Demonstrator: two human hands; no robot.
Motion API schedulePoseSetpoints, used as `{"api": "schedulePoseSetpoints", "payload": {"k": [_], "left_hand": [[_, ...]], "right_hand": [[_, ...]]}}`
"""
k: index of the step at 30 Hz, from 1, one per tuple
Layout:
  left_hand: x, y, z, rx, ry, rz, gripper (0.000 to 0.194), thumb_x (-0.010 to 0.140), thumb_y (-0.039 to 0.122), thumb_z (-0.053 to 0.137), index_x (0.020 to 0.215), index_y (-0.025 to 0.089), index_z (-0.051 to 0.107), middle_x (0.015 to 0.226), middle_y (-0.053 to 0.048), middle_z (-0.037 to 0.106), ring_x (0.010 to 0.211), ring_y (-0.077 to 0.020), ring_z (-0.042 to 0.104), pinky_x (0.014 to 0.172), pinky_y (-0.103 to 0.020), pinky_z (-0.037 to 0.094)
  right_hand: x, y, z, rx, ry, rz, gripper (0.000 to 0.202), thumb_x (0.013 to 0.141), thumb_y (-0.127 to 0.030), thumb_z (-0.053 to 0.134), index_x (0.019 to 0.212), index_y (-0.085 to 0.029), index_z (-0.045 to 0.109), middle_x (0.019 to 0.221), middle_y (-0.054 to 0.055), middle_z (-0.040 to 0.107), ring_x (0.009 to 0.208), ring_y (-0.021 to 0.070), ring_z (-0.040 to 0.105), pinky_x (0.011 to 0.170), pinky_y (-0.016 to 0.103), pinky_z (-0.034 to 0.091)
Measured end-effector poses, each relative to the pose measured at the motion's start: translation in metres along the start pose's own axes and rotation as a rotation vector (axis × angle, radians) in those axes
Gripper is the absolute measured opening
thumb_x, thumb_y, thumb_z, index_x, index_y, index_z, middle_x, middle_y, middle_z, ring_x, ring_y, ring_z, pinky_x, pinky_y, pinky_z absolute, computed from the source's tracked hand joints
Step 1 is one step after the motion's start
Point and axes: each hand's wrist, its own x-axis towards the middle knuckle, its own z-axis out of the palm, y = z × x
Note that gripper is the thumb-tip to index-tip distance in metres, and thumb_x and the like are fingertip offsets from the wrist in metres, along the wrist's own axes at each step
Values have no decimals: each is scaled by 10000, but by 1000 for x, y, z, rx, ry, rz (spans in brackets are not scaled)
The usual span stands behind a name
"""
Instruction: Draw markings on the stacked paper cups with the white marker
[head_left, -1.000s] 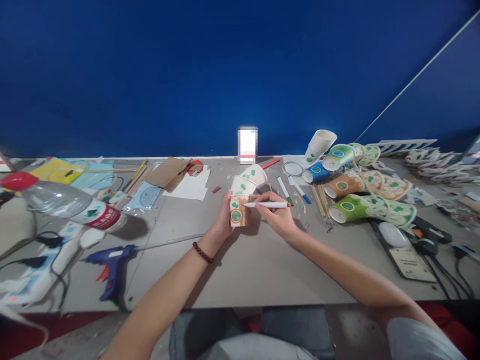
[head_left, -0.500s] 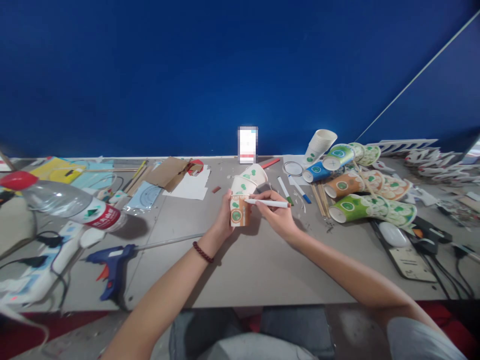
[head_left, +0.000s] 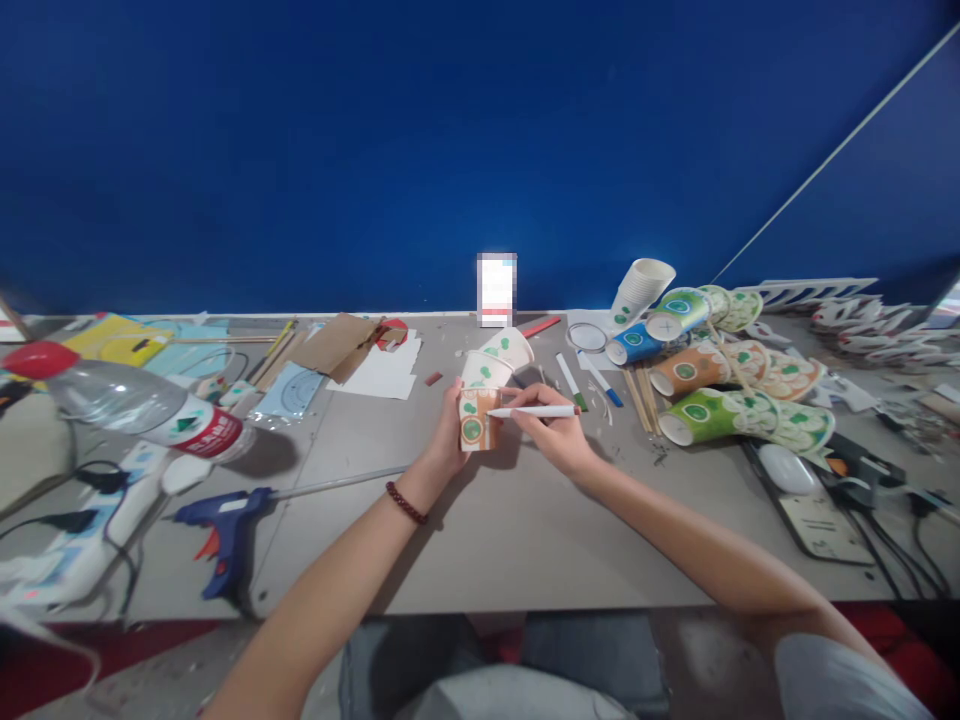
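Observation:
My left hand (head_left: pixel 448 432) is wrapped round the left side of a joined set of paper cups. The nearest cup (head_left: pixel 480 432) is partly coloured orange-brown, with a green round mark; two whiter cups (head_left: pixel 487 370) extend behind it, tilted to the right. In my right hand (head_left: pixel 546 425) is a white marker (head_left: pixel 547 411), pinched between the fingers. Its tip points left and meets the front cup's coloured side. Some of my left fingers are hidden behind the cups.
On the left lie a bottle (head_left: pixel 165 410), a blue glue gun (head_left: pixel 225 520) and a power strip (head_left: pixel 112 530). Coloured cup chains (head_left: pixel 697 415), a cup stack (head_left: pixel 641 290) and markers (head_left: pixel 600 378) are on the right. A bright phone (head_left: pixel 496 290) stands behind.
The marker tip has moved slightly down and left along the front cup, and the marker lies more level. My left hand and the cups have barely shifted.

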Motion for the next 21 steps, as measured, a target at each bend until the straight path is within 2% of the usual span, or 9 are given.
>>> {"api": "schedulePoseSetpoints", "payload": {"k": [4,7,10,17,21], "left_hand": [[-2,1,2,10,7,-3,500,944,527,427,978,126,724,867,-86,772,781,-219,715,726,-291,521],[-2,2,2,-3,12,-3,480,922,540,470,989,137,721,875,-86,773,794,-229,719,715,-293,521],[-1,1,1,-7,3,-22,489,898,560,504,1000,133,719,873,-92,770,786,-236,717,704,-299,521],[0,1,1,-2,26,1,488,926,542,445,962,135,712,784,-78,751,672,-207,690,676,-298,521],[0,0,0,1,-15,6,495,932,532,430,965,128,715,811,-88,756,710,-212,698,688,-291,522]], "right_hand": [[0,0,0,-5,-7,-3,39,812,-240,667,784,-235,640,917,50,750,1180,296,667,987,452,512],[0,0,0,-1,-21,-8,53,804,-238,672,764,-234,637,858,41,737,1193,303,658,982,452,514],[0,-1,0,-1,11,2,46,800,-240,675,777,-234,635,890,46,742,1168,298,672,971,442,517],[1,0,0,6,-37,-16,70,775,-211,673,720,-232,633,779,23,707,1190,315,663,997,458,496],[1,0,0,1,-14,-3,40,811,-244,663,790,-235,630,890,42,734,1189,300,665,973,444,513]]}}
